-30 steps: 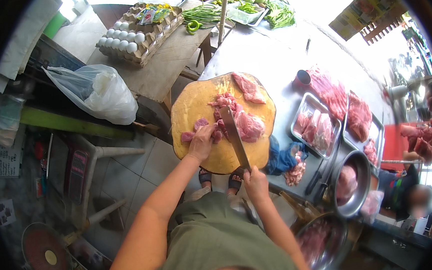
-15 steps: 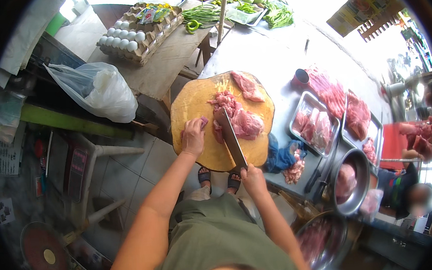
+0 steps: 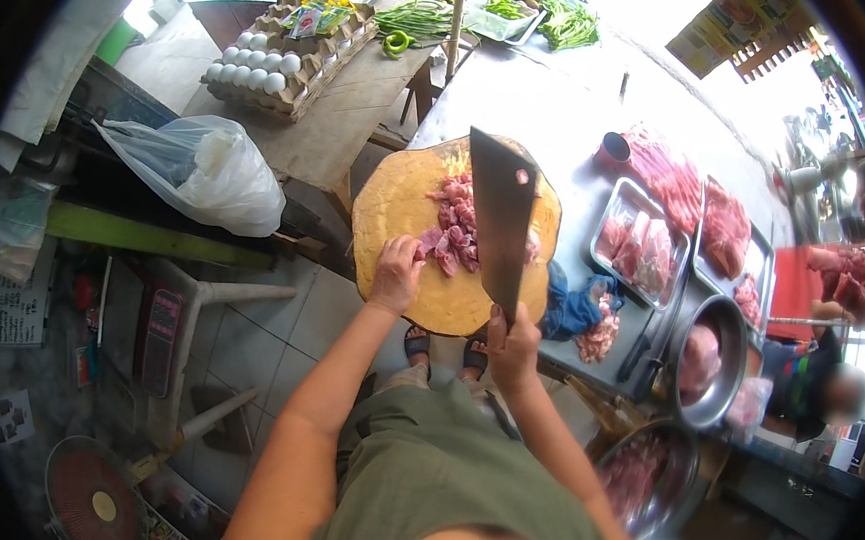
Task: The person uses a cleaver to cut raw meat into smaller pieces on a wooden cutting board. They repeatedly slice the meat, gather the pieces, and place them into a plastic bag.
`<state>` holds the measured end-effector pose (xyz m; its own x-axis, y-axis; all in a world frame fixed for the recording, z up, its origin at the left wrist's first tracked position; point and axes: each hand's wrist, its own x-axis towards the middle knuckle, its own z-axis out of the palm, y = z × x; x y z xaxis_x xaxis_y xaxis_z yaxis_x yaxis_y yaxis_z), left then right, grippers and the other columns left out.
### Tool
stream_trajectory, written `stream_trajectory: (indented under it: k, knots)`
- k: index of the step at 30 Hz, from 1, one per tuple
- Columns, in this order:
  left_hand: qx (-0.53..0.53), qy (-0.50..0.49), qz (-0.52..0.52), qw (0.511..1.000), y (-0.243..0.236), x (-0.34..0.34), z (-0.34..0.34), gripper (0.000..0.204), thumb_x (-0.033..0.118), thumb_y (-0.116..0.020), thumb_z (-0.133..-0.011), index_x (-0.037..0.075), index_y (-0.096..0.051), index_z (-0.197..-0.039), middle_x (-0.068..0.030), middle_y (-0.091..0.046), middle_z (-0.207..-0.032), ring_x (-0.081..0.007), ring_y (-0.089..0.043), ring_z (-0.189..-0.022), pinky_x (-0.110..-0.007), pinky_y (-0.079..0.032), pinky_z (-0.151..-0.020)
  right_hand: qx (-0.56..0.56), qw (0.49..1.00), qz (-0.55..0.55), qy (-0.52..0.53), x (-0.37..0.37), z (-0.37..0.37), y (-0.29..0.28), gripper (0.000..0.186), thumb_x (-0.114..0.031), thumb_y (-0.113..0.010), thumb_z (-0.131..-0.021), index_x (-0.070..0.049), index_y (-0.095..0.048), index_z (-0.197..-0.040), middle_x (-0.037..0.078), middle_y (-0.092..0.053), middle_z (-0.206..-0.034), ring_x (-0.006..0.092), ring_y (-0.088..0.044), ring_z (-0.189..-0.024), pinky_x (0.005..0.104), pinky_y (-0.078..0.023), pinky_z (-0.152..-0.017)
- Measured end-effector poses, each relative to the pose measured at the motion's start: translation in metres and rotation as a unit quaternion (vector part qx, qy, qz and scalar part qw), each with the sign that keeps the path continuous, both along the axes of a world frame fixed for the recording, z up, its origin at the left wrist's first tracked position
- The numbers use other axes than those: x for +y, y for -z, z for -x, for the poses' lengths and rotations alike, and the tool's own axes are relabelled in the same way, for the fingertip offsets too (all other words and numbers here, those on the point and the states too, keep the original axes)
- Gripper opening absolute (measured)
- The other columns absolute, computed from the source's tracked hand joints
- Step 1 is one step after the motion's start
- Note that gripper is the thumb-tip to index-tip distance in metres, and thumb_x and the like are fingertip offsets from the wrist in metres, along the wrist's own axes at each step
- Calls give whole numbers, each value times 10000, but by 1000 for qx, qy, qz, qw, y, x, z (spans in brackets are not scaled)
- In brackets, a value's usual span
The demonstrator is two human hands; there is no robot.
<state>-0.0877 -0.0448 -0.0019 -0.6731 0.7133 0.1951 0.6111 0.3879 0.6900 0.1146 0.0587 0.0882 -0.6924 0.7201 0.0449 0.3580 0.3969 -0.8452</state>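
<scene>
The right hand [image 3: 513, 350] grips the cleaver [image 3: 505, 215]; the left hand [image 3: 396, 276] has bent fingers, whether holding something I cannot tell. On the round board [image 3: 388, 203], some meat [image 3: 446, 247] is already cut small; the cleaver hides how much is left. Larger pieces [image 3: 652, 260] lie beyond.

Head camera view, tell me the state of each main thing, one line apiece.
Meat: raw, pieces lying on board
Knife: flat face showing, pink scrap on it
Right hand: closed on knife
Left hand: fingers bent, grip unclear
Eggs: in shells
Plastic bag: bulging, contents unclear
Upper bowl: meat inside
Left tray: meat inside
Fan: on or off, cannot tell
</scene>
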Motion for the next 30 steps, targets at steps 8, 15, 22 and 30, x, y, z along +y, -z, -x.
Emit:
stream_trajectory:
  k: [8,15,22,30]
  knots:
    - [40,26,54,997,9,9,12,265,-11,-631,-772,17,-593,-1033,-154,-603,-1052,-350,-556,-1030,-422,-463,-911,-245,968,-49,-38,18,0,59,228,-201,-570,-947,18,-573,-880,266,-643,-749,413,-661,-720,488,-503,-634]
    - [33,8,-48,998,-2,1,5,208,-55,-631,-752,14,-580,-941,-148,-592,-961,-367,-555,-953,-433,-469,-853,-5,1000,0,3,15,4,-6,192,-195,-582,-968,-9,-579,-922,227,-621,-722,418,-622,-658,467,-484,-590]
    - [51,-5,-6,999,7,5,1,204,11,-641,-780,28,-601,-980,-146,-606,-1032,-336,-564,-1044,-420,-466,-900,-179,981,-39,-60,0,34,25,219,-201,-538,-963,10,-563,-910,264,-652,-781,451,-651,-747,528,-511,-676]
    - [64,-18,-22,998,6,-5,10,179,5,-651,-796,5,-628,-974,-157,-630,-1061,-349,-578,-1028,-424,-478,-897,-127,991,-39,-28,13,21,18,247,-237,-548,-970,1,-562,-902,266,-643,-776,460,-632,-723,524,-492,-634]
